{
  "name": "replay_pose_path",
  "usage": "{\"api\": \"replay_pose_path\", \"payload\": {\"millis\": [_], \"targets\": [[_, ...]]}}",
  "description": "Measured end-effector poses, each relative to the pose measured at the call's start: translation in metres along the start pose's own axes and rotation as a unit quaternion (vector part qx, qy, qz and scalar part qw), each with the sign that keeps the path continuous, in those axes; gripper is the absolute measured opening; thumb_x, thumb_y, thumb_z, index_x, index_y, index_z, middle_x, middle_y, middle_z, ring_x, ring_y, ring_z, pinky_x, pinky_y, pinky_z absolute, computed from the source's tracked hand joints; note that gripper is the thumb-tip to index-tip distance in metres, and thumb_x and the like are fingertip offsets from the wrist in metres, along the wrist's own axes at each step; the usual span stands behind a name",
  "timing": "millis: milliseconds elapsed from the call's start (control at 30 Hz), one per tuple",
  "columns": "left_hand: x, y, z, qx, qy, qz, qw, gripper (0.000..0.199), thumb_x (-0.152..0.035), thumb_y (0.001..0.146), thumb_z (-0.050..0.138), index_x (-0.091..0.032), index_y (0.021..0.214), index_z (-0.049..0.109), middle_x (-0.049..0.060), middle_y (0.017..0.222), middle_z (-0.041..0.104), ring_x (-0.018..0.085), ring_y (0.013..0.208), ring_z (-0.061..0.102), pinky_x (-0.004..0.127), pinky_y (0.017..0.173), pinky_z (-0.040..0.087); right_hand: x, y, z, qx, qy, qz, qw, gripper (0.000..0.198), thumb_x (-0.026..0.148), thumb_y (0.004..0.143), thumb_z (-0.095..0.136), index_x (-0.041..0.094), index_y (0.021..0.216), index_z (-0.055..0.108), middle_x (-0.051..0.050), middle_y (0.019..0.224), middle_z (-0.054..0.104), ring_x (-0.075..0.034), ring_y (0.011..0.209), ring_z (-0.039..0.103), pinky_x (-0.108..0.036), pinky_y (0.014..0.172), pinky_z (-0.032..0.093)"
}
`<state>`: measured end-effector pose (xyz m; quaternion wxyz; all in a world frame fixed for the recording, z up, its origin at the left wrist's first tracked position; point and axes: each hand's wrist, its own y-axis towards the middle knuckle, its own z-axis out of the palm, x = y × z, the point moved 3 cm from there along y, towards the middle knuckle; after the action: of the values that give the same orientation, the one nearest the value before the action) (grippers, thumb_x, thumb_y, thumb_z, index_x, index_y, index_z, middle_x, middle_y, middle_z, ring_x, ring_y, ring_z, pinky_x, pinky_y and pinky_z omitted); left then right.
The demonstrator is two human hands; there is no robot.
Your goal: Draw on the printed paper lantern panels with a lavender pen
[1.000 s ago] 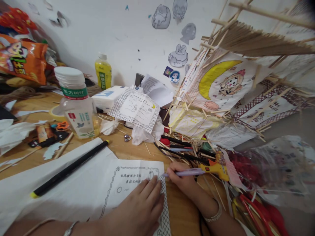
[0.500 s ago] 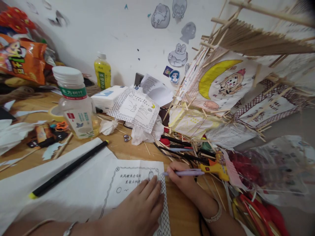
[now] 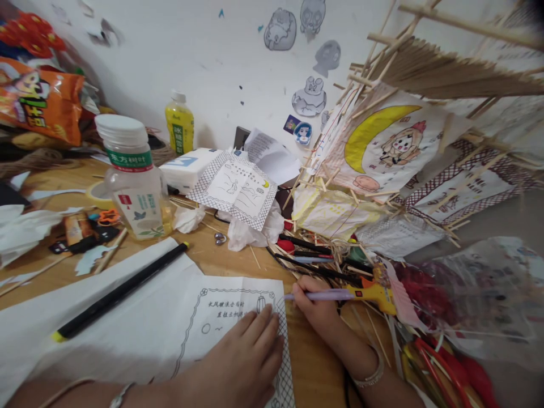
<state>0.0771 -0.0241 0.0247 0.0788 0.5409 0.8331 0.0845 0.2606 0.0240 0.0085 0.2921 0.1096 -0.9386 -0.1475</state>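
Gripping a purple pen (image 3: pixel 329 294) is the right hand (image 3: pixel 317 309).

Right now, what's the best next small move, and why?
Perhaps the right hand should ease the purple pen onto the top margin of the sheet: that strip looks bare, the right margin is crosshatched, and the left hand lies on the sheet.

Soft, greyish light throws faint shadows on the wall (image 3: pixel 204 62), with blurred, stretched outer edges.
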Motion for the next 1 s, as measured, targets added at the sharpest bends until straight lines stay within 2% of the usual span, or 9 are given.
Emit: {"api": "replay_pose_path", "payload": {"millis": [300, 533, 667, 1000], "targets": [[0.000, -0.001, 0.002, 0.000, 0.005, -0.004, 1.000, 0.038, -0.040, 0.096, 0.046, -0.012, 0.118, 0.062, 0.015, 0.129, 0.060, 0.032, 0.123, 0.050, 0.043, 0.099, 0.038, 0.000, 0.003, -0.003, -0.031, 0.051, 0.030, 0.998, 0.037, 0.028, 0.086, 0.043, 0.021, 0.050, 0.043, 0.003, 0.047, 0.050, -0.013, 0.049, 0.049, -0.025, 0.053, 0.037], [-0.002, 0.002, -0.004, 0.019, 0.003, 0.036, 0.999, 0.043, -0.042, 0.095, 0.047, -0.009, 0.118, 0.062, 0.017, 0.129, 0.059, 0.033, 0.122, 0.051, 0.042, 0.097, 0.042, 0.002, 0.002, -0.002, 0.029, 0.154, 0.031, 0.987, 0.036, 0.031, 0.085, 0.048, 0.021, 0.051, 0.052, 0.002, 0.046, 0.054, -0.011, 0.043, 0.049, -0.024, 0.048, 0.039], [-0.001, -0.003, -0.009, 0.013, -0.005, 0.029, 0.999, 0.041, -0.041, 0.096, 0.046, -0.011, 0.119, 0.061, 0.017, 0.133, 0.056, 0.032, 0.126, 0.049, 0.042, 0.100, 0.039, 0.001, 0.001, -0.002, 0.044, 0.146, 0.041, 0.987, 0.037, 0.033, 0.085, 0.047, 0.020, 0.051, 0.053, 0.002, 0.047, 0.054, -0.011, 0.041, 0.047, -0.023, 0.045, 0.037], [0.000, -0.002, -0.007, 0.007, -0.012, 0.023, 1.000, 0.042, -0.042, 0.095, 0.048, -0.011, 0.119, 0.060, 0.019, 0.135, 0.054, 0.031, 0.127, 0.048, 0.042, 0.101, 0.037, 0.005, 0.003, -0.002, 0.063, 0.109, 0.002, 0.992, 0.034, 0.030, 0.084, 0.046, 0.020, 0.052, 0.050, 0.003, 0.047, 0.049, -0.012, 0.046, 0.049, -0.024, 0.050, 0.038]]}}
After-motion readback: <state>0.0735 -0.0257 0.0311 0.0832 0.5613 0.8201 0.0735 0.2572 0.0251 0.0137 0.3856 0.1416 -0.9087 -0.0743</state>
